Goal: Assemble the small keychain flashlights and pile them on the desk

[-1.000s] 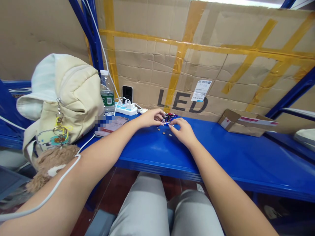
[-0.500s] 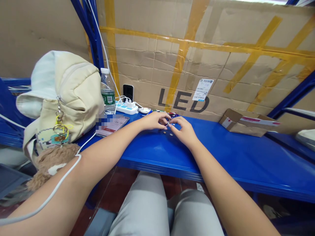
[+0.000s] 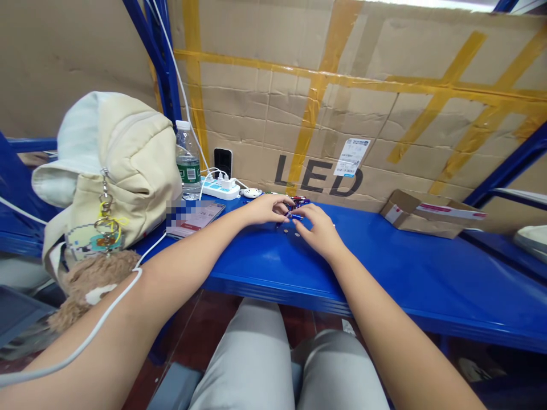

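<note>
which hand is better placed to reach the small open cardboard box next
Probably the right hand: the open cardboard box sits off to its side, and the left hand is farther away. Both hands' fingertips are close to a small blue part.

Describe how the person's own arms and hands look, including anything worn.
The left arm and right arm show no sleeves and no watch. The left hand and right hand are ungloved. A white cable crosses over the left arm.
</note>
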`<state>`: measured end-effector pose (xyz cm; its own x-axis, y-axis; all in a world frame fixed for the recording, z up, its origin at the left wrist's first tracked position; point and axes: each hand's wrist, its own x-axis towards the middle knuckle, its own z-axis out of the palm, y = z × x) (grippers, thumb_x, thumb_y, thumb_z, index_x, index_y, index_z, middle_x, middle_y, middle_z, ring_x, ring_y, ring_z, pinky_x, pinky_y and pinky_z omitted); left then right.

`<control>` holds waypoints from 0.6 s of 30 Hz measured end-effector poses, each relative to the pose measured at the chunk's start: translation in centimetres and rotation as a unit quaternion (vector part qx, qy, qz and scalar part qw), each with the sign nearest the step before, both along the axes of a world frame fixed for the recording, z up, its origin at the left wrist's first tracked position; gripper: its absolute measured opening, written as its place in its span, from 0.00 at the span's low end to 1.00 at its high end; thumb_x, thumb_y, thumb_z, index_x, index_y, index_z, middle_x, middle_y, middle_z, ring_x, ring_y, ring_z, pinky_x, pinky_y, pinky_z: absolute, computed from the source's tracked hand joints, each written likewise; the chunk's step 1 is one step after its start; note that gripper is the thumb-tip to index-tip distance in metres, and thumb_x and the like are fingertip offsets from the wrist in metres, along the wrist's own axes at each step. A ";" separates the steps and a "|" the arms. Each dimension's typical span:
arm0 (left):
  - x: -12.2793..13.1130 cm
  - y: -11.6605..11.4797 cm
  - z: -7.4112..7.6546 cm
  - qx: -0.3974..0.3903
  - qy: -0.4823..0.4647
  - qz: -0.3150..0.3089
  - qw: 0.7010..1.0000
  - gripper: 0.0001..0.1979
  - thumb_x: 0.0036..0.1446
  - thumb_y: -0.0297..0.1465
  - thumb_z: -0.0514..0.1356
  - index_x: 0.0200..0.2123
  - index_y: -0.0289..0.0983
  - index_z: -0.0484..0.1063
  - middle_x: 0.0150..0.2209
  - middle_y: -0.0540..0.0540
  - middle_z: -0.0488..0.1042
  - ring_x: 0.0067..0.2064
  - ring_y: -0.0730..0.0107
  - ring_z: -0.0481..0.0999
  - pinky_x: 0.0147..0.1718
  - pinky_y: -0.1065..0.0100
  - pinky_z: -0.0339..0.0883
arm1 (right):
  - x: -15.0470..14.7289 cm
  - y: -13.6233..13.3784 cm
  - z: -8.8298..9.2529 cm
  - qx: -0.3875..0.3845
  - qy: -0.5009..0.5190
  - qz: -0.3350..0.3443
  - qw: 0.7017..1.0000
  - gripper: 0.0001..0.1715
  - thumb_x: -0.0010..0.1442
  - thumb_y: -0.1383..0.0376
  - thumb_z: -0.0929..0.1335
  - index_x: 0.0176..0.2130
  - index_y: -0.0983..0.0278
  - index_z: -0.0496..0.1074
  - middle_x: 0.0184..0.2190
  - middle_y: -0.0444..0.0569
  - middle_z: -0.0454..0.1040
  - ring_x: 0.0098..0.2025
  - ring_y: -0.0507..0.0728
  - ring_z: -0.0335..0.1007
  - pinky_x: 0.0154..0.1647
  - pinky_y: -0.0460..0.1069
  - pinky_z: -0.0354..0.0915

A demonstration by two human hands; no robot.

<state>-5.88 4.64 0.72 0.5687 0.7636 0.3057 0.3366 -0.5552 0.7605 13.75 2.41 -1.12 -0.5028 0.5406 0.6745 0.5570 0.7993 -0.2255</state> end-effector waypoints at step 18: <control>-0.9 1.3 -0.6 0.002 -0.030 0.051 0.998 0.24 0.45 0.26 0.65 0.48 0.32 0.67 0.35 0.43 0.76 0.36 0.68 0.76 0.38 0.63 0.70 | -0.6 1.3 -1.7 -0.105 -0.106 -0.054 0.987 0.05 0.53 0.61 0.68 0.31 0.59 0.74 0.36 0.50 0.71 0.43 0.59 0.65 0.47 0.56 0.61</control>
<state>-6.75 5.92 0.12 0.4685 0.8152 0.3406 0.3446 -0.5236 0.7791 13.16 3.72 -2.86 -0.5522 0.7163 0.4267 0.6893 0.6801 -0.2495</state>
